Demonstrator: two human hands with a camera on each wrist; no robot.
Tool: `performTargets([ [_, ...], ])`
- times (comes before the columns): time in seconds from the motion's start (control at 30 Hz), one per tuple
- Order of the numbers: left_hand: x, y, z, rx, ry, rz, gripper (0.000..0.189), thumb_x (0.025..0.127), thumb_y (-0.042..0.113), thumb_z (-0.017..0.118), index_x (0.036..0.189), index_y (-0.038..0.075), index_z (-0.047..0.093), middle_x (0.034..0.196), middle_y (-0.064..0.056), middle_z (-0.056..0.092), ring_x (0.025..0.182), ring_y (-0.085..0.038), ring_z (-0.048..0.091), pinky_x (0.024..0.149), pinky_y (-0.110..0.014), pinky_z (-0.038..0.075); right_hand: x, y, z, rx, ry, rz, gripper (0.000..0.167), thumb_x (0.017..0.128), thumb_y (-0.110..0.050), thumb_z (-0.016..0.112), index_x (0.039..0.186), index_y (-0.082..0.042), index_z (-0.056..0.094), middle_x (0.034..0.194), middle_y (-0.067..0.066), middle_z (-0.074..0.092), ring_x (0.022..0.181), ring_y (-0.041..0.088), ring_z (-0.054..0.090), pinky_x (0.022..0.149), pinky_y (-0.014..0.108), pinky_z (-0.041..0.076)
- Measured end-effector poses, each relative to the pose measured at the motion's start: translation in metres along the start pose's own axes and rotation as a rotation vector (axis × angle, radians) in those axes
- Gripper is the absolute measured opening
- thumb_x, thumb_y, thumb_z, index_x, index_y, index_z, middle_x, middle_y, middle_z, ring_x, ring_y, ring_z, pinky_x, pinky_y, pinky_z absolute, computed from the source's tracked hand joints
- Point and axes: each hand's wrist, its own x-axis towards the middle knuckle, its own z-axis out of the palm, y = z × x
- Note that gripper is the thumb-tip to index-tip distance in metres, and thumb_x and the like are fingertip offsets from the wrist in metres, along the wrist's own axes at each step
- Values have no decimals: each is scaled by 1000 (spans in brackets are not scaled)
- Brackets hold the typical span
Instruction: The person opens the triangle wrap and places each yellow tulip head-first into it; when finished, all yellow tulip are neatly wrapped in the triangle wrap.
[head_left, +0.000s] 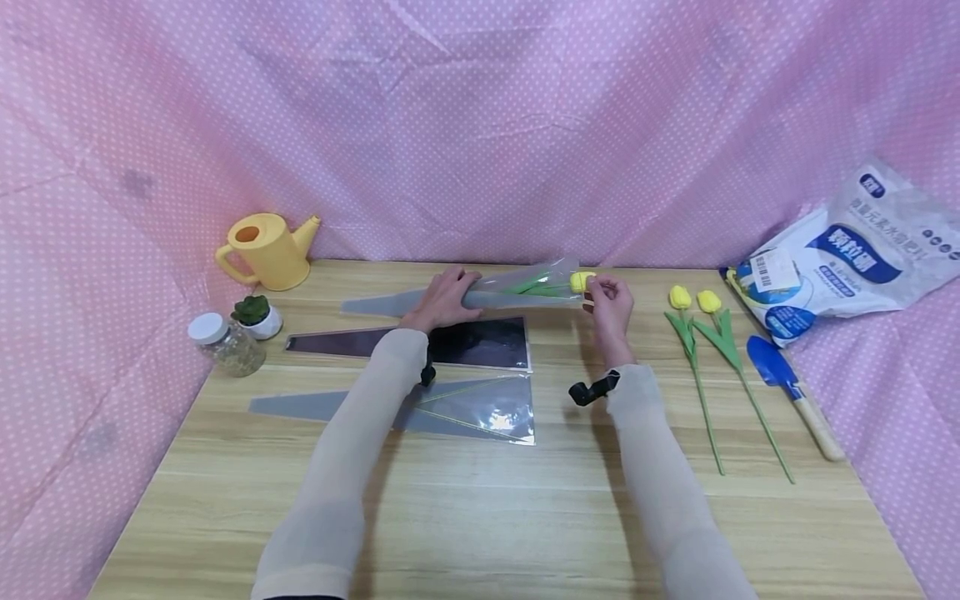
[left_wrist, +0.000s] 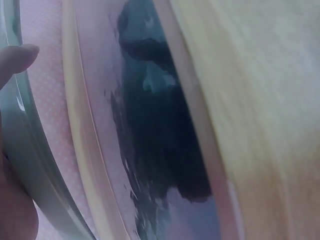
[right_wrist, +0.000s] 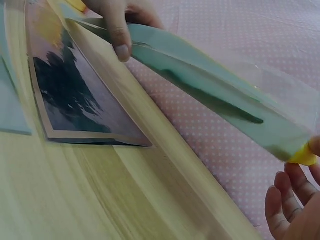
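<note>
My left hand [head_left: 447, 298] grips a long, tapered flower sleeve [head_left: 382, 303], pale green-grey with a clear side, near the table's back edge. Inside it lies an artificial yellow tulip [head_left: 579, 282], its green leaves showing through the film and its bloom at the wide right end. With fingertips and thumb, my right hand [head_left: 611, 308] pinches that bloom at the sleeve's mouth. In the right wrist view the sleeve [right_wrist: 200, 75] stretches between both hands, raised over the table. The left wrist view shows only part of the left hand, its thumb [left_wrist: 22, 57] against the sleeve.
A dark printed sleeve [head_left: 480, 342] and a grey clear sleeve [head_left: 480, 408] lie in front. On the right are two yellow tulips [head_left: 693, 367], a blue trowel [head_left: 795, 396] and a white bag [head_left: 847, 258]. A watering can [head_left: 266, 254], potted succulent [head_left: 258, 317] and jar [head_left: 232, 346] stand left.
</note>
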Motion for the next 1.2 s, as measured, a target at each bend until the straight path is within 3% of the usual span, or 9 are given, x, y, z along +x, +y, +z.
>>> performTargets([
  [0.2, 1, 3, -1, -34, 4, -22, 68, 88, 42, 70, 146, 14, 48, 124, -13, 53, 109, -29, 49, 101, -45, 40, -1, 2, 3, -38, -35, -7, 3, 99, -13, 61, 97, -12, 63, 88, -10, 60, 84, 4, 56, 70, 19, 53],
  [0.43, -1, 4, -4, -64, 40, -13, 67, 86, 39, 73, 144, 12, 51, 122, -13, 54, 107, -29, 49, 101, -46, 40, -2, 1, 2, -115, -140, 75, 46, 109, -34, 35, 122, 2, 61, 118, 4, 59, 101, 9, 55, 105, 41, 46],
  [0.53, -1, 5, -4, -65, 42, -12, 66, 86, 39, 73, 143, 12, 52, 119, -12, 54, 104, -28, 48, 99, -45, 41, -3, 2, 2, -137, -194, 95, 64, 109, -45, 22, 132, 5, 55, 137, 15, 53, 102, 7, 53, 105, 40, 45],
  [0.67, -2, 5, -4, -61, 39, -14, 66, 87, 40, 72, 143, 13, 52, 117, -12, 54, 102, -28, 48, 97, -44, 40, -4, 2, 2, -169, -261, 126, 75, 106, -54, 14, 140, 2, 51, 147, 14, 47, 98, 2, 51, 103, 35, 43],
  [0.83, -1, 4, -4, -47, 38, -14, 65, 87, 40, 71, 143, 13, 51, 116, -11, 53, 101, -27, 48, 97, -44, 40, -6, 0, 5, -151, -327, 184, 82, 103, -63, 13, 144, 0, 46, 153, 15, 43, 106, 5, 50, 116, 41, 32],
  [0.93, 0, 4, -4, -33, 37, -12, 65, 88, 40, 71, 144, 13, 51, 116, -11, 53, 101, -27, 48, 96, -44, 40, -6, -1, 6, -112, -361, 226, 85, 101, -66, 14, 149, 0, 39, 158, 18, 36, 129, 18, 46, 124, 44, 24],
  [1.03, 1, 3, -3, -24, 35, -7, 66, 88, 41, 70, 144, 13, 51, 118, -11, 53, 102, -28, 48, 96, -44, 41, -5, -2, 6, -112, -403, 256, 86, 100, -69, 15, 153, -4, 32, 162, 17, 29, 147, 26, 32, 127, 47, 18],
  [1.13, 1, 1, -4, -29, 33, -3, 67, 88, 41, 70, 145, 13, 50, 119, -12, 53, 104, -28, 49, 98, -45, 41, -4, -1, 5, -135, -447, 258, 80, 100, -68, 18, 152, -11, 36, 158, 12, 35, 144, 24, 35, 125, 45, 23],
  [1.2, 1, -1, -4, -38, 29, -9, 68, 87, 42, 71, 145, 13, 50, 120, -12, 53, 105, -29, 50, 98, -45, 40, -2, -1, 5, -125, -438, 247, 64, 102, -62, 28, 142, -17, 48, 143, 8, 49, 126, 17, 49, 113, 38, 36],
])
